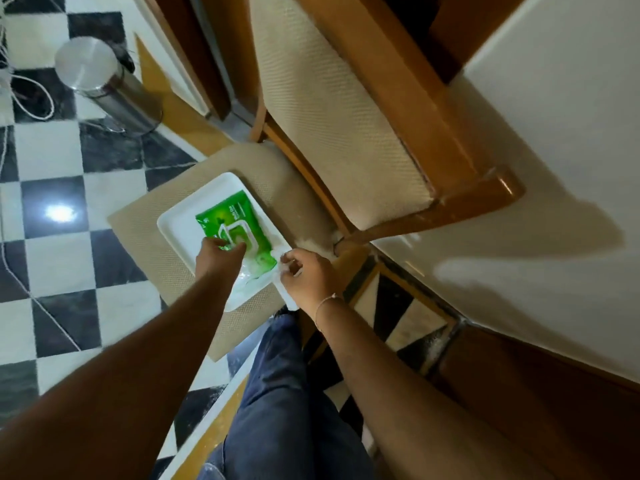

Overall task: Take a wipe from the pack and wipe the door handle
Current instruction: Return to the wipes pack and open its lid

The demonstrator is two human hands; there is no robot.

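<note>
Bare left hand (221,249) pins the green plastic wipe pack (232,225) flat on its white tray (176,233) while the right hand (306,275) pinches a white wipe (286,295), best drawn slowly clear.

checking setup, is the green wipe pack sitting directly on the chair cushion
No, the wipe pack lies on a white tray that rests on the cushion.

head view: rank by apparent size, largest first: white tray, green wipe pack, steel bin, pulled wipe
1. white tray
2. steel bin, though it stands farther off on the floor, so close to the pack
3. green wipe pack, partly covered by the left hand
4. pulled wipe, mostly hidden by the right hand
</note>
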